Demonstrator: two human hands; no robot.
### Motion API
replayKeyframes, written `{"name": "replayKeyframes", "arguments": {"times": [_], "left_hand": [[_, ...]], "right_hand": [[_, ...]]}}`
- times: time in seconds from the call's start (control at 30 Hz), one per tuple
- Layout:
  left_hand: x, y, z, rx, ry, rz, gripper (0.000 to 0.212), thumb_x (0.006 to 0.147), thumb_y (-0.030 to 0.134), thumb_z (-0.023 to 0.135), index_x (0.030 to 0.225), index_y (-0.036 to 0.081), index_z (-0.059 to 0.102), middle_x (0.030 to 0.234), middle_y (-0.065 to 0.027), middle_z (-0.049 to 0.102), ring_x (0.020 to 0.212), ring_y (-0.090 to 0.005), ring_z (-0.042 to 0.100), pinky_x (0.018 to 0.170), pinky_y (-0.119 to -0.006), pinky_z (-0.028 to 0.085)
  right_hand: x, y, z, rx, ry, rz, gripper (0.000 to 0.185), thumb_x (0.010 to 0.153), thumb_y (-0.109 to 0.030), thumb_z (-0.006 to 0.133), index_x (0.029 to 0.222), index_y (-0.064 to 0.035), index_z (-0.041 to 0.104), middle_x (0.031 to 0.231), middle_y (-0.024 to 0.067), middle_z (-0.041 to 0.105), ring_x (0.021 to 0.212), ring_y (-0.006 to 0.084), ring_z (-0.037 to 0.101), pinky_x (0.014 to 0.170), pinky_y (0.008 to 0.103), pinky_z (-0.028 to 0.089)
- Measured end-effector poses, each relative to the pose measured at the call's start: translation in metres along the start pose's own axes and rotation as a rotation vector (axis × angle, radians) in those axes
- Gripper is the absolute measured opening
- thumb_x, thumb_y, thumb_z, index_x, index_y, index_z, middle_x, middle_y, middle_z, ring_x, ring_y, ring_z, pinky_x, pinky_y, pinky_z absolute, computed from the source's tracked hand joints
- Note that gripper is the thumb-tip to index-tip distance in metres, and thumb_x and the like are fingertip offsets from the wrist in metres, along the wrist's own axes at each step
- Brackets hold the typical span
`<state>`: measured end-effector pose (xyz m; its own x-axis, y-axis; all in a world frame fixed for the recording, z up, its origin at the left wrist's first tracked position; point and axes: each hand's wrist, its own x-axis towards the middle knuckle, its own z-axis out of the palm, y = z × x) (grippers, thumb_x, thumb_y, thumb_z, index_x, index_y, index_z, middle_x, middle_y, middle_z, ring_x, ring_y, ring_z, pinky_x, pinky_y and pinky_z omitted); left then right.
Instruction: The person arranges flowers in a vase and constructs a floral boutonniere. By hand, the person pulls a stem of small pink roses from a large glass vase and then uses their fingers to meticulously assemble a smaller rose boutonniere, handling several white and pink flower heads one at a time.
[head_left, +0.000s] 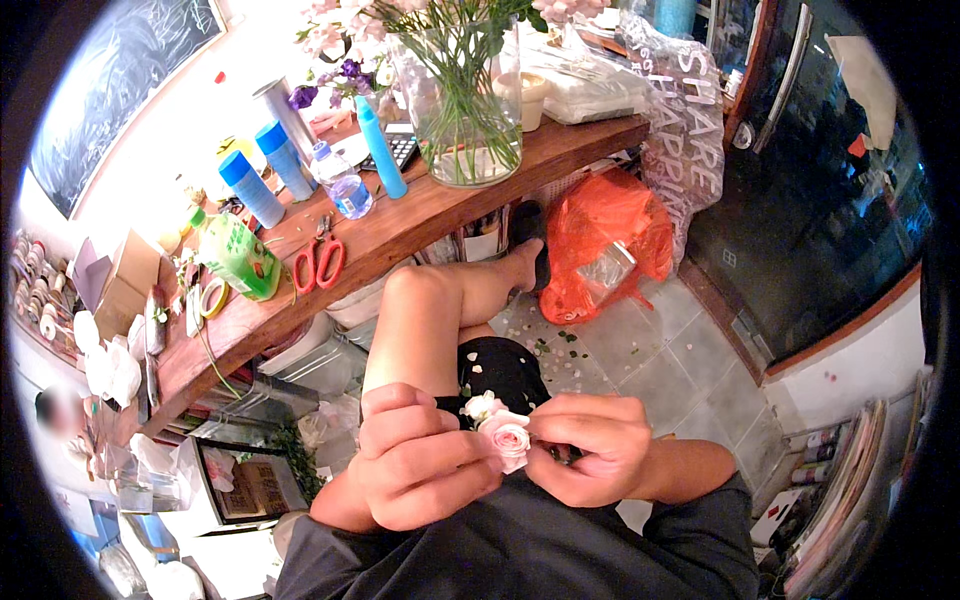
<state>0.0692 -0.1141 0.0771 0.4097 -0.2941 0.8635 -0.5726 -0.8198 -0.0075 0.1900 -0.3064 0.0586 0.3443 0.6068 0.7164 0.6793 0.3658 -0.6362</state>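
A pale pink rose with layered open petals is held over my lap. My left hand grips it from the left, with the fingers curled and the stem hidden. A smaller pale bloom pokes up just behind it, beside my left fingertips. My right hand pinches at the right edge of the rose with thumb and forefinger. Exactly what lies between those fingertips is too small to see. Loose petals lie on the black shorts over my thigh.
Ahead stands a wooden table with red-handled scissors, a green bottle, blue-capped cans and a glass vase of stems. A red plastic bag sits on the tiled floor among scattered petals and leaves.
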Motion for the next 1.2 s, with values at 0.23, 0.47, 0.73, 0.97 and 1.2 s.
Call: {"name": "replayKeyframes", "arguments": {"times": [0.23, 0.47, 0.73, 0.97, 1.2], "left_hand": [[0.003, 0.002, 0.005, -0.010, 0.066, 0.044, 0.029, 0.068, 0.015, 0.077, 0.096, 0.014, 0.077, 0.101, 0.0012, 0.069, 0.088, -0.0182, 0.054, 0.074, -0.034, 0.045], [0.001, 0.002, 0.004, -0.002, 0.024, -0.002, 0.030, 0.065, 0.016, 0.076, 0.096, 0.016, 0.079, 0.099, 0.0026, 0.069, 0.088, -0.0177, 0.053, 0.075, -0.033, 0.045], [0.002, 0.007, 0.008, 0.060, 0.139, 0.051, 0.031, 0.064, 0.017, 0.077, 0.094, 0.018, 0.079, 0.103, 0.0032, 0.069, 0.094, -0.0168, 0.053, 0.076, -0.032, 0.045], [-0.001, 0.006, 0.010, 0.053, 0.162, 0.103, 0.031, 0.062, 0.017, 0.079, 0.093, 0.019, 0.078, 0.101, 0.0033, 0.069, 0.093, -0.0171, 0.053, 0.076, -0.033, 0.044], [-0.005, -0.001, 0.011, -0.042, 0.233, -0.056, 0.037, 0.061, 0.016, 0.088, 0.095, 0.018, 0.076, 0.096, 0.0023, 0.065, 0.086, -0.0194, 0.052, 0.068, -0.033, 0.043]], "right_hand": [[0.003, -0.007, -0.003, 0.001, 0.002, 0.041, 0.018, 0.078, 0.006, 0.077, 0.095, 0.0048, 0.072, 0.084, 0.0141, 0.071, 0.064, 0.0223, 0.069, 0.055, 0.0309, 0.055], [0.007, -0.008, -0.001, 0.025, 0.069, 0.014, 0.012, 0.074, 0.010, 0.072, 0.085, 0.0052, 0.070, 0.078, 0.0119, 0.068, 0.054, 0.0122, 0.059, 0.047, 0.0251, 0.045], [0.000, -0.008, -0.005, 0.005, -0.031, 0.036, 0.015, 0.079, 0.004, 0.076, 0.094, 0.0039, 0.072, 0.085, 0.0125, 0.071, 0.055, 0.0156, 0.064, 0.048, 0.0280, 0.051], [0.000, -0.008, -0.001, 0.023, 0.022, -0.010, 0.015, 0.079, 0.003, 0.077, 0.094, 0.0031, 0.073, 0.084, 0.0107, 0.071, 0.051, 0.0112, 0.060, 0.044, 0.0259, 0.047], [-0.001, -0.009, -0.004, 0.046, 0.008, 0.018, 0.015, 0.081, 0.003, 0.077, 0.095, 0.0042, 0.073, 0.084, 0.0105, 0.071, 0.050, 0.0093, 0.058, 0.043, 0.0249, 0.044]]}}
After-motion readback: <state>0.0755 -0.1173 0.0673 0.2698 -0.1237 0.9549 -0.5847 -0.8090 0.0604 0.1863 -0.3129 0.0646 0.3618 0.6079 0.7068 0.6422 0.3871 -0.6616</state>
